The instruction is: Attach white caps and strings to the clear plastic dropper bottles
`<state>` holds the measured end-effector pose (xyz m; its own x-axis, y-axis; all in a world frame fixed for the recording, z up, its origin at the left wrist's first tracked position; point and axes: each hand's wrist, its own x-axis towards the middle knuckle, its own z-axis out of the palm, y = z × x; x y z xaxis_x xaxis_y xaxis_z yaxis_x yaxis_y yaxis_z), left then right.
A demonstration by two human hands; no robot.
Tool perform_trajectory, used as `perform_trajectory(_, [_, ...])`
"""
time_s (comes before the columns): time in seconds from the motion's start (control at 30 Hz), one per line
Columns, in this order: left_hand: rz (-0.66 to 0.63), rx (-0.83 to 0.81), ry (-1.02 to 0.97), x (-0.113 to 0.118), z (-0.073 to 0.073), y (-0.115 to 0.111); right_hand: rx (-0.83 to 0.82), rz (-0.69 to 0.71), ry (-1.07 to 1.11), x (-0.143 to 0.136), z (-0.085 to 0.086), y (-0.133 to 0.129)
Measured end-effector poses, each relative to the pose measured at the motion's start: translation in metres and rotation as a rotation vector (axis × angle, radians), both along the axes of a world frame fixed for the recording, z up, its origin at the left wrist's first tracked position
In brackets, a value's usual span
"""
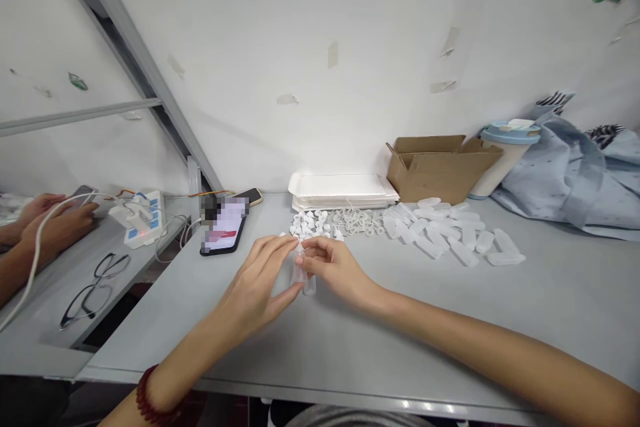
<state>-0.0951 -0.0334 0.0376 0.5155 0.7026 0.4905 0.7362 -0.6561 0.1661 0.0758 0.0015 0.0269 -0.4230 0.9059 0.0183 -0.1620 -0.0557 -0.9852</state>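
Observation:
Near the middle of the table, my left hand grips a small translucent plastic sleeve between its fingertips and thumb. My right hand has its fingers pinched at the upper part of the same sleeve; exactly what lies between those fingertips is hidden. Another translucent piece shows just below the right fingers. Behind my hands lie a heap of small white plastic caps, a pile of pale looped bands and, to the right, many loose translucent sleeves.
A flat stack of white cartons, an open cardboard box, a lidded cup and a bag line the wall. A phone lies left. Beyond are a power strip, glasses and another person's hands.

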Motion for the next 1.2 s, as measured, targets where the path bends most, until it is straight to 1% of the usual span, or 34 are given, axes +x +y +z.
perform_trajectory(0.13, [-0.02,-0.014,-0.034,0.0,0.001,0.002,0.066,0.032,-0.011,0.0,-0.001,-0.002])
perform_trajectory(0.2, [0.002,-0.029,-0.061,-0.004,0.001,0.005,0.124,0.048,-0.081,0.003,0.0,-0.003])
perform_trajectory(0.3, [0.068,-0.108,-0.096,-0.017,0.0,0.012,0.295,-0.007,-0.311,0.016,-0.001,-0.006])
perform_trajectory(0.37, [0.102,-0.211,-0.121,-0.026,-0.003,0.018,0.423,-0.047,-0.485,0.028,-0.004,-0.006])
perform_trajectory(0.43, [0.127,-0.34,-0.156,-0.034,-0.007,0.023,0.502,-0.035,-0.636,0.038,-0.008,-0.004])
perform_trajectory(0.53, [0.187,-0.482,-0.234,-0.037,-0.011,0.029,0.533,0.041,-0.759,0.047,-0.012,-0.002])
perform_trajectory(0.67, [0.291,-0.571,-0.354,-0.031,-0.01,0.034,0.546,0.119,-0.79,0.046,-0.014,-0.003])
perform_trajectory(0.73, [0.313,-0.622,-0.396,-0.028,-0.009,0.035,0.565,0.136,-0.817,0.043,-0.013,-0.005])
perform_trajectory(0.8, [0.296,-0.667,-0.401,-0.029,-0.01,0.036,0.595,0.149,-0.858,0.041,-0.013,-0.007])
perform_trajectory(0.9, [0.244,-0.687,-0.368,-0.033,-0.013,0.036,0.653,0.17,-0.906,0.038,-0.014,-0.008])
perform_trajectory(0.97, [0.215,-0.708,-0.348,-0.036,-0.016,0.035,0.693,0.186,-0.91,0.036,-0.015,-0.009])
perform_trajectory(1.07, [0.168,-0.784,-0.326,-0.04,-0.021,0.031,0.721,0.198,-0.894,0.035,-0.016,-0.009])
perform_trajectory(1.2, [0.042,-0.822,-0.332,-0.039,-0.025,0.026,0.72,0.189,-0.856,0.033,-0.018,-0.009])
